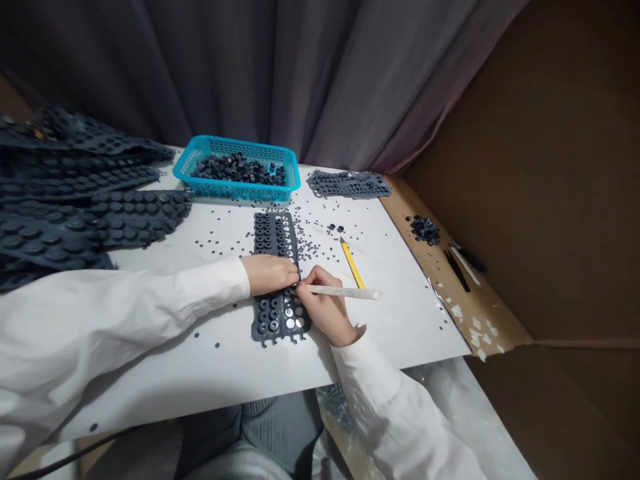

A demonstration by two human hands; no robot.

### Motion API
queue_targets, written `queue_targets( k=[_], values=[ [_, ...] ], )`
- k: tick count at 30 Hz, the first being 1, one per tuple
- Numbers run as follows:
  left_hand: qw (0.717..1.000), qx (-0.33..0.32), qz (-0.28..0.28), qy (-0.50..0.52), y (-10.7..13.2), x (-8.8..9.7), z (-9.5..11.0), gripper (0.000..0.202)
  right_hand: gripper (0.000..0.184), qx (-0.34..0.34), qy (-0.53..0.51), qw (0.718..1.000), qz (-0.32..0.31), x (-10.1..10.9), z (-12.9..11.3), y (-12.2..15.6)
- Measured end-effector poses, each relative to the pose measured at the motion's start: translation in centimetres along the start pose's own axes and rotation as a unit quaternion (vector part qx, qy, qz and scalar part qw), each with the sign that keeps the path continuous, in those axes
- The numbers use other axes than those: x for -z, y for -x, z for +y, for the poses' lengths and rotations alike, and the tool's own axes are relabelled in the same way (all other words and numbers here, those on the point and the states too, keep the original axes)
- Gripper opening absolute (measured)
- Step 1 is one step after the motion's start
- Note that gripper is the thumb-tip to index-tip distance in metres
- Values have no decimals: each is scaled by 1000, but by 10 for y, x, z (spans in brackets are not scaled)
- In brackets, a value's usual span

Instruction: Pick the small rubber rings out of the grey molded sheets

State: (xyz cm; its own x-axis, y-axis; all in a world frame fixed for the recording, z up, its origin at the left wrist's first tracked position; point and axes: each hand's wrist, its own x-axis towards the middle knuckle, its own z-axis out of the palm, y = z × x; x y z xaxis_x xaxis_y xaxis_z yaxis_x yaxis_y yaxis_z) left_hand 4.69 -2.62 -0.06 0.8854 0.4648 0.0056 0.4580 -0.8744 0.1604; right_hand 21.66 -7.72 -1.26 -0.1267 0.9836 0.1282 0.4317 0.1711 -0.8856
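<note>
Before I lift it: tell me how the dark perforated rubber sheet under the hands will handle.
The dark perforated rubber sheet probably flops, as the similar sheets piled left drape and curl. Its many holes suggest it is light for its size.

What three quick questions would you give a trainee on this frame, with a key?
1. True or false: the left hand rests on the dark sheet.
2. What does the right hand grip? A: a yellow pencil. B: a white rod. C: tweezers.
3. Fill the gap: the dark rings at the back lie in a ___ basket.

Key: 1 true; 2 B; 3 blue.
</note>
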Motion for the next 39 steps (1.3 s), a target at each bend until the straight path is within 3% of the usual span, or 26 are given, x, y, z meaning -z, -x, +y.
queue_targets(
  k=[2,4,7,10,14,16,18,22,28,39],
  values=[
    [994,14,54,95,8,1,-7,15,15,-5,2,1000,-1,0,1,0],
    [969,73,139,193,19,6,-16,15,14,-11,0,1000,-3,-1,2,0],
    [892,221,242,311,36,15,-26,16,15,-22,-18,1000,-7,-1,2,0],
    [764,307,260,504,44,17,-24,24,14,-26,-30,999,-7,-1,3,1],
    [535,305,244,749,42,12,-6,29,12,-25,-45,999,-7,0,4,1],
    [456,285,241,808,39,11,4,24,13,-24,-47,999,-1,0,5,1],
    [408,265,236,841,38,11,10,18,13,-21,-48,999,7,1,4,1],
    [364,245,214,873,36,14,16,10,13,-16,-48,999,15,2,2,0],
    [320,301,182,880,31,17,17,30,13,-13,-40,999,18,2,1,-2],
    [322,326,152,876,30,18,19,44,14,-6,-38,999,14,3,-4,-1]
  ],
)
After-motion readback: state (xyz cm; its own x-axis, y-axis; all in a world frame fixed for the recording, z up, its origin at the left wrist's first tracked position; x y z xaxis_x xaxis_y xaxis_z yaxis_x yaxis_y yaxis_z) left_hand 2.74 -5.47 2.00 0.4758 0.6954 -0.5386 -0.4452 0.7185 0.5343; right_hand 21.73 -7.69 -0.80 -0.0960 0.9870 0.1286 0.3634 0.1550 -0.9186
